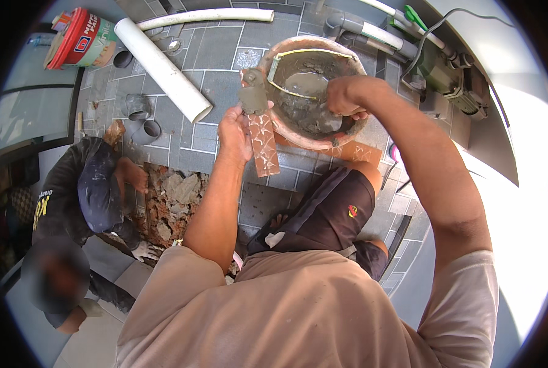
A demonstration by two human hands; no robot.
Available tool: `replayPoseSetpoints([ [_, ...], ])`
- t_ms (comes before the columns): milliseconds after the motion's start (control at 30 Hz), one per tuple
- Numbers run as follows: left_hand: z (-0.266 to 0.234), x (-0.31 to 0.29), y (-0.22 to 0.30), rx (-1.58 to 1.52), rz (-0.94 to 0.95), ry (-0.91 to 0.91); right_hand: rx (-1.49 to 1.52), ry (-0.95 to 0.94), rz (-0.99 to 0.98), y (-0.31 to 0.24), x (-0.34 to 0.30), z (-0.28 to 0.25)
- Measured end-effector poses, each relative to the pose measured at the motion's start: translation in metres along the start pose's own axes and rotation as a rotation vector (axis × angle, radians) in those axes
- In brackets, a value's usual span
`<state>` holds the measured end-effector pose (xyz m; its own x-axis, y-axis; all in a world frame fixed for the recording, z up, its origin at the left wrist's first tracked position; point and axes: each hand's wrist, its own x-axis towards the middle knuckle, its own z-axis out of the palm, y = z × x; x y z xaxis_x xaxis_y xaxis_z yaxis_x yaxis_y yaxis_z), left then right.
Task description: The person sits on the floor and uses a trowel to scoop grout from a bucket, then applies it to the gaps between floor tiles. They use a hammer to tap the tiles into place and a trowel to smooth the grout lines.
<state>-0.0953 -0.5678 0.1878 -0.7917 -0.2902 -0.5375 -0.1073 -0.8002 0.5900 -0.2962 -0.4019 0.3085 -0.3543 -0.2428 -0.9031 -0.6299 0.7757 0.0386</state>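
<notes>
- Pinkish bucket (301, 141), one: holds wet grey mortar (315, 126).
- Brown patterned tile strip (263, 144), one: just right of the left hand (234, 132), which is clamped on it; mortar daubs its upper part.
- Right hand (347, 97), one: curled over the bucket; cannot tell on what.

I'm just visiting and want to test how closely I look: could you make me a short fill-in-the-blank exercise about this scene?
1. The bare left hand holds a narrow, flat, brown patterned strip to the ____ of a round, pinkish-rimmed bucket.
2. Wet grey paste sits on the strip's ____ half, as pictured.
3. The hand over or inside the bucket is the person's ____ one.
4. The thick, straight pipe beside the red-and-green tub is coloured ____.

Missing words: left; upper; right; white.
</notes>
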Motion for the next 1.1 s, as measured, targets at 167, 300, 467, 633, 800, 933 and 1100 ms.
replayPoseSetpoints([
  [167,0.003,-0.001,0.001,-0.005,-0.021,0.019,-0.081,0.369,-0.019,0.000,0.004,0.030],
  [300,0.003,0.005,-0.004,0.018,-0.028,0.022,-0.142,0.327,-0.048,-0.018,0.031,0.063],
  [467,0.007,0.002,0.000,0.041,-0.011,0.056,0.191,0.236,-0.067,-0.002,-0.004,0.041],
  [633,0.013,-0.002,0.007,-0.119,-0.003,0.035,0.424,0.386,-0.142,0.038,-0.049,0.064],
  [800,0.036,0.019,0.011,-0.093,0.001,0.203,0.775,0.968,-0.457,0.030,-0.064,0.146],
  [933,0.074,0.022,0.010,-0.091,0.024,0.136,0.722,1.203,-0.425,0.020,-0.058,0.163],
  [1100,0.094,0.023,0.018,-0.130,0.034,0.088,0.452,1.400,-0.328,0.022,-0.056,0.173],
])
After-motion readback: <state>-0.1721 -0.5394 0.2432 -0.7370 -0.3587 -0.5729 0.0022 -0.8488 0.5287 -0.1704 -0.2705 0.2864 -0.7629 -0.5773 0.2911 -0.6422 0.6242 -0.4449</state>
